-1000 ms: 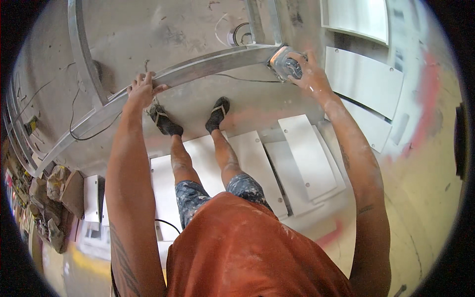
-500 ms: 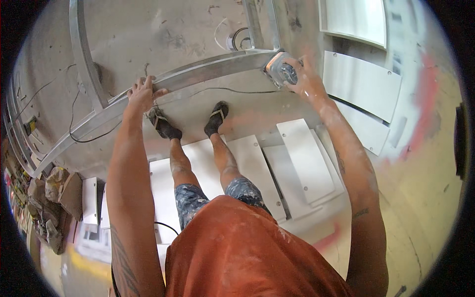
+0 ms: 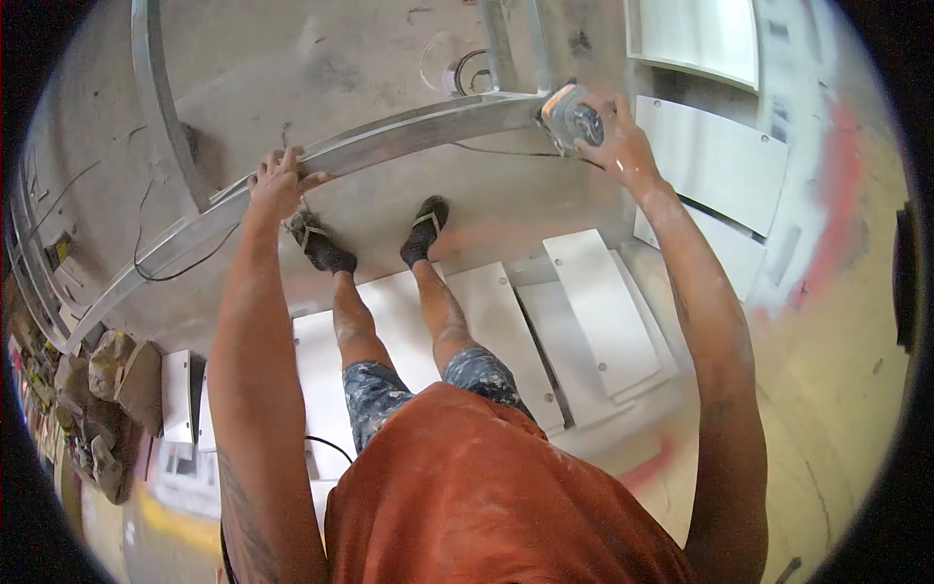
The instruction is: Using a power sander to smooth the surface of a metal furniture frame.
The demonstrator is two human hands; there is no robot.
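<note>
My right hand [image 3: 623, 148] is closed round an orange and grey power sander [image 3: 574, 115] at the right end of a long, pale grey metal frame [image 3: 428, 128]. The sander's pad side faces the frame's end; whether it touches is hard to tell. My left hand [image 3: 279, 183] grips the same rail further left, fingers over its far edge and thumb pointing right along it. A dark cord [image 3: 506, 151] runs behind the rail toward the sander.
White panels [image 3: 603, 311] with small holes lie around my feet and at the right [image 3: 715, 146]. A white tray-like box [image 3: 693, 39] sits at the far right. Brown bags [image 3: 97, 409] are heaped at the left. A coil [image 3: 474, 73] lies on the floor beyond the rail.
My right hand has carried the sander a little to the right and away from me, and the cord has shifted with it. My left hand stays on the rail.
</note>
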